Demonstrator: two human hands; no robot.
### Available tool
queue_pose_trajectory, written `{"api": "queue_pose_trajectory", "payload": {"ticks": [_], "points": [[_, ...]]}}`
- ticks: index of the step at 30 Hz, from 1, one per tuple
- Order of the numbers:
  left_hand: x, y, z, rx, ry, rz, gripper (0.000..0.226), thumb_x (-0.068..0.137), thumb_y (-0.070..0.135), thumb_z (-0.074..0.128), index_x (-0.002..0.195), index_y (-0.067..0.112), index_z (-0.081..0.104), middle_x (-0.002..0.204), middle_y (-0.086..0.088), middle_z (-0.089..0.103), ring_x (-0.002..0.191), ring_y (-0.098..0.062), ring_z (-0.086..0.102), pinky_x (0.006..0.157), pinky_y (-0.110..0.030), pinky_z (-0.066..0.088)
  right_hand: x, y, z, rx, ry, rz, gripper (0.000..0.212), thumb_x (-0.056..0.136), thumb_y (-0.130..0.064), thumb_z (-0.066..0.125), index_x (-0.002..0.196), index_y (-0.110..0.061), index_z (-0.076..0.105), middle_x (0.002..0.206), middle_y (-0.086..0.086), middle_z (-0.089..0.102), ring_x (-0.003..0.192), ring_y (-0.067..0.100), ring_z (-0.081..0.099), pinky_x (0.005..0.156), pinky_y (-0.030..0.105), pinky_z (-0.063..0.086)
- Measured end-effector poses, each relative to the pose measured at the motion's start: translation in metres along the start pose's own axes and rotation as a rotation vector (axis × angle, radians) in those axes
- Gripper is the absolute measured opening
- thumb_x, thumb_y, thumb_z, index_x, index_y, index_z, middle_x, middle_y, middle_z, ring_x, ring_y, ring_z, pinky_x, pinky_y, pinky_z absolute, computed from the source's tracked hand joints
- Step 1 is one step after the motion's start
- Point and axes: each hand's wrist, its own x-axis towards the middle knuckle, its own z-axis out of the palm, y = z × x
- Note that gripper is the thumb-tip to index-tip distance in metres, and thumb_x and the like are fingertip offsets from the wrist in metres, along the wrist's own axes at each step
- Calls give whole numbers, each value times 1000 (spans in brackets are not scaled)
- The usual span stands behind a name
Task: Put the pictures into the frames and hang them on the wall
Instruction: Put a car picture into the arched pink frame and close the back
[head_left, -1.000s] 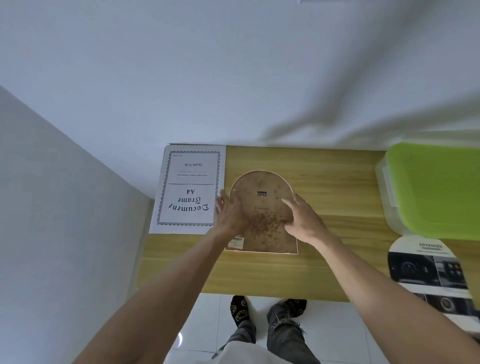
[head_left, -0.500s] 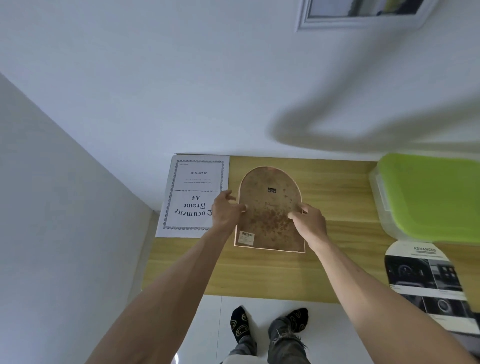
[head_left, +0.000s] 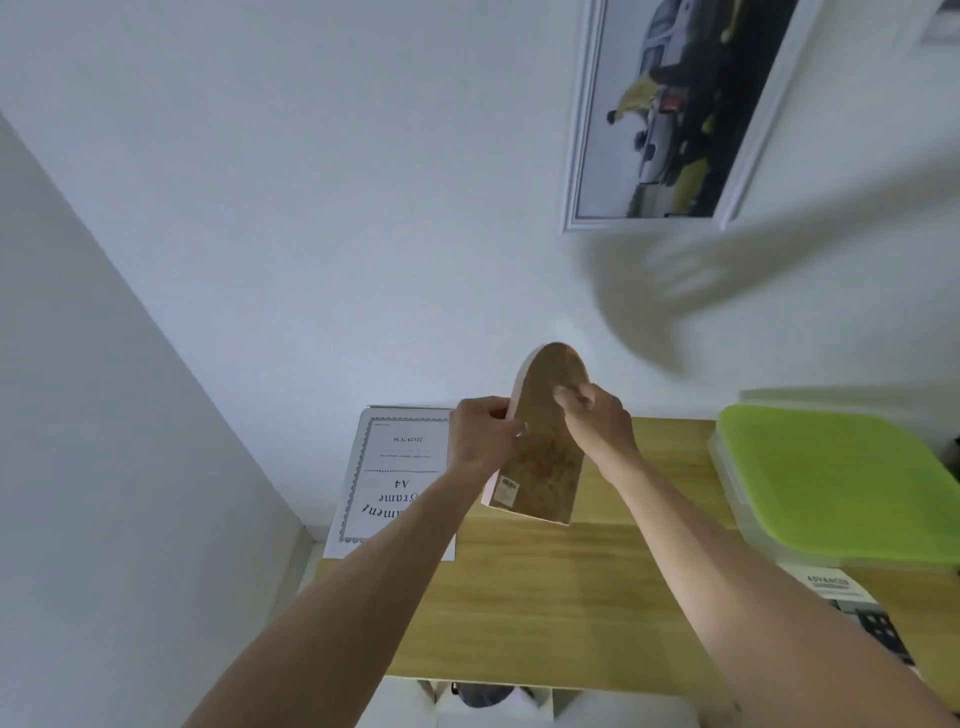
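I hold an arched frame up off the wooden table, its brown speckled back toward me, tilted with the rounded end toward the wall. My left hand grips its left edge. My right hand grips its upper right side, fingers curled over the back. A white frame with a picture of a car hangs on the wall above. A white sheet printed "Document Frame A4" lies on the table's left end.
A clear box with a green lid stands at the table's right. An arched printed picture lies near the right front edge. A side wall closes in on the left. Feet show under the table's front edge.
Both hands have lifted the arched frame off the table and tilted it up toward the wall. My view has risen, bringing the hung picture into sight.
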Motion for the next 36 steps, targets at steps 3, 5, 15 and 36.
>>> {"api": "queue_pose_trajectory", "payload": {"ticks": [3,5,15,36], "points": [[-15,24,6,57,61,145,35,64,45,55,71,14,72,66,-5,69,53,-15,50,58,-38,54,1,-42,-7,140,-25,-25,52,80,-68,55,117,-32,64,111,-6,69,99,17,66,90,40,56],[-27,37,9,76,63,192,32,71,50,54,76,25,73,75,8,70,61,-10,60,58,-33,53,0,-59,-15,221,-12,-37,41,73,-62,64,100,-30,63,99,-3,70,94,18,69,85,43,58],[-62,68,-10,285,-23,583,44,88,37,71,126,17,65,133,3,57,120,-11,54,103,-28,43,-37,-88,-87,338,23,-190,30,89,-5,51,110,-19,68,103,12,69,89,33,67,75,45,62],[70,239,-211,-33,296,482,29,84,20,72,112,25,66,88,0,69,82,-20,64,74,-36,53,28,-279,-119,109,182,-790,40,102,-27,54,142,-32,49,123,-10,61,106,11,59,84,23,48]]}}
